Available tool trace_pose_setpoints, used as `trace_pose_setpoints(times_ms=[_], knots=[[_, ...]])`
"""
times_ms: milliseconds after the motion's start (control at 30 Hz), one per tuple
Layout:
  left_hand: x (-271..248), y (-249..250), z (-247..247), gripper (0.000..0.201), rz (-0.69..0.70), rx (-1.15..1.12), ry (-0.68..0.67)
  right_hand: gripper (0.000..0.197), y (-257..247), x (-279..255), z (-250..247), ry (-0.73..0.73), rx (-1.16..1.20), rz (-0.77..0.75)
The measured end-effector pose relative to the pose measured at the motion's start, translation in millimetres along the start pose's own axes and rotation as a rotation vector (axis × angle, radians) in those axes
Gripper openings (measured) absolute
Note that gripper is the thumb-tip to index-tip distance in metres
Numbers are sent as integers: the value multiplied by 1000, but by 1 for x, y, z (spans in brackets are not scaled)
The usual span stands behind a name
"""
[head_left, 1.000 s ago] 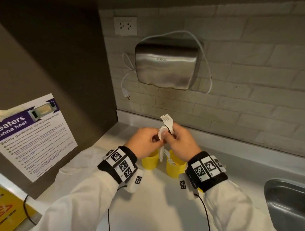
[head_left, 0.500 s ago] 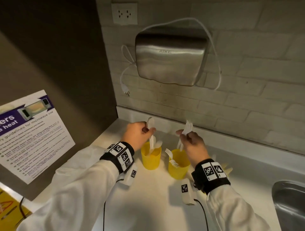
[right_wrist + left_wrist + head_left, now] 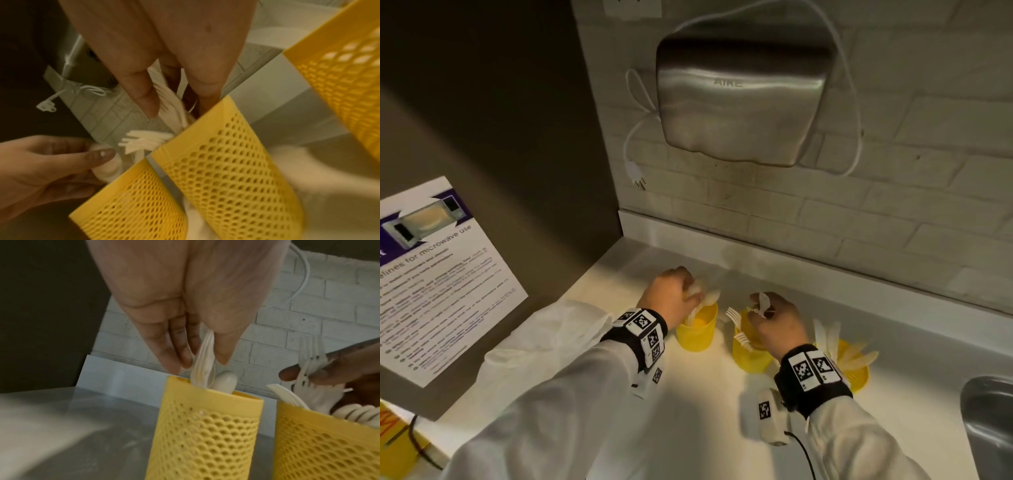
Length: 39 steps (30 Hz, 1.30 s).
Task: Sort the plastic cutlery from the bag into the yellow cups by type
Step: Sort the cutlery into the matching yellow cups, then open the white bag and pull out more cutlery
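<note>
Three yellow mesh cups stand in a row on the white counter. Over the left cup point(image 3: 697, 330) point(image 3: 205, 426), my left hand point(image 3: 686, 294) point(image 3: 201, 365) pinches a stack of white spoons point(image 3: 203, 360), whose lower ends are inside the rim. At the middle cup point(image 3: 748, 356) point(image 3: 226, 162), which holds forks point(image 3: 734, 317), my right hand point(image 3: 763, 308) point(image 3: 176, 105) grips a bunch of white forks point(image 3: 170, 99) point(image 3: 310, 356). The right cup point(image 3: 858, 371) point(image 3: 345, 73) holds knives point(image 3: 835, 337). A crumpled plastic bag point(image 3: 541, 329) lies left of my left arm.
A steel sink point(image 3: 989, 428) is at the right edge of the counter. A metal hand dryer point(image 3: 743, 99) hangs on the brick wall above the cups, its loose plug point(image 3: 635, 173) dangling. A microwave safety poster point(image 3: 431, 274) is on the left wall.
My hands, joined above the cups with a fork and spoons a second ago, have parted and dropped, the left to the left cup and the right to the middle cup.
</note>
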<state>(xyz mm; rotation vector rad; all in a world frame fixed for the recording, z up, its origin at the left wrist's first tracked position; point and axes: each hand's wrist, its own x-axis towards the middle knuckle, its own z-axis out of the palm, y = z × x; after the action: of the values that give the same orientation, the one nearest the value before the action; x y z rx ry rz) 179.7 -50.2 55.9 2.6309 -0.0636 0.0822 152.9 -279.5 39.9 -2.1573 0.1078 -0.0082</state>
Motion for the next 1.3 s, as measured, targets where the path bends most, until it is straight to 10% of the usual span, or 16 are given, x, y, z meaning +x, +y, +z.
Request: trace_pose_setpoints(times_ms=[300,400,567,1067,1300], knots=[[-9,-19,24,136,-66,-87,-119,57,-14,-30,0,197,-302,-316],[-12,-21,33,130,-59,-131,-106,34,-12,-44,1,300,-365,-393],[-13,-14,38,127,-51,-181,-75,20,3,-55,4,43,-500,-285],[-96,-7,-19,96,-38,-182,155,25,-5,-61,3,-101,-535,-196],[-173,-60,-45,70,-248,-181,276,26,-74,-85,23,-93,-510,-434]])
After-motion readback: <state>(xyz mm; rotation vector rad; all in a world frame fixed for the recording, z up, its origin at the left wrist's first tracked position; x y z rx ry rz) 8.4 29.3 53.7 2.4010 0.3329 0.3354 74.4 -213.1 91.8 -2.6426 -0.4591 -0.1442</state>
